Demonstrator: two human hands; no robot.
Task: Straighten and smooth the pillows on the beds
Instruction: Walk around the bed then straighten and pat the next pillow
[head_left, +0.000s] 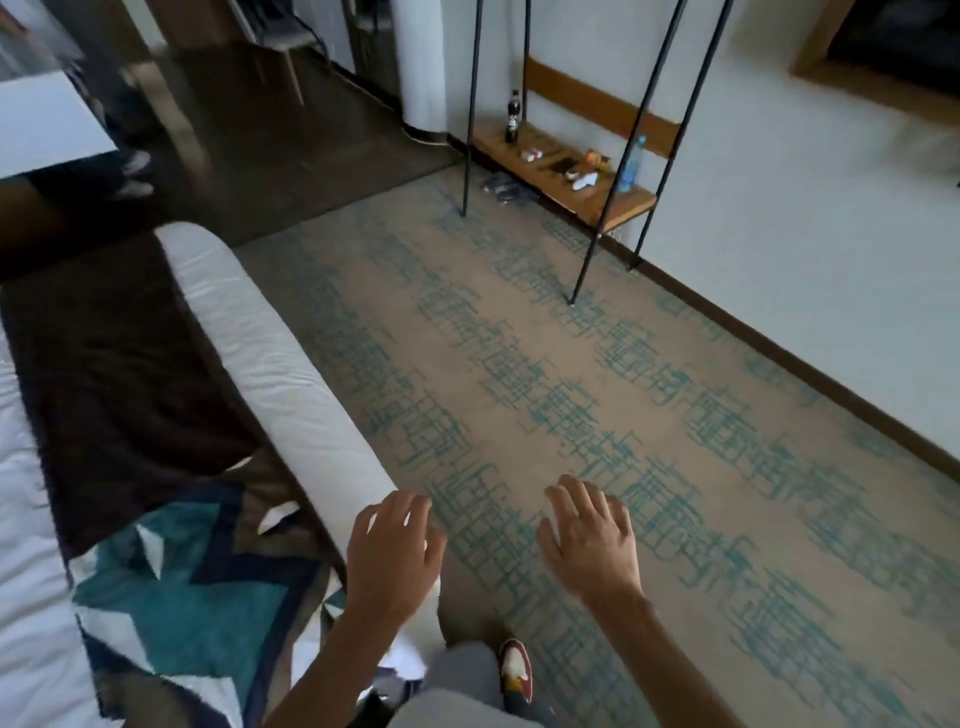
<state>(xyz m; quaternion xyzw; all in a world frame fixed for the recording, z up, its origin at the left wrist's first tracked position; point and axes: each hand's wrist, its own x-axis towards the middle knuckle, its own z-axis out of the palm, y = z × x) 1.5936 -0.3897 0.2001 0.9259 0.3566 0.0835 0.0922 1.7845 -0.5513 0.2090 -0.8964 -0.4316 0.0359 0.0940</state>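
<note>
A bed (270, 364) with white bedding fills the left side, its foot edge running diagonally toward me. A dark brown blanket (114, 395) and a teal, navy and white patterned throw (208, 597) lie across it. No pillow shows in this view. My left hand (392, 556) hovers palm down over the bed's near corner, fingers spread, holding nothing. My right hand (592, 540) hangs over the carpet to the right of the bed, also spread and empty.
Beige carpet with teal marks (597, 415) stretches ahead. A low wooden shelf (566, 171) on thin black legs stands by the right wall, with two bottles and small items on it. Dark floor and another person's legs (130, 171) are at the far left. My shoe (517, 670) shows below.
</note>
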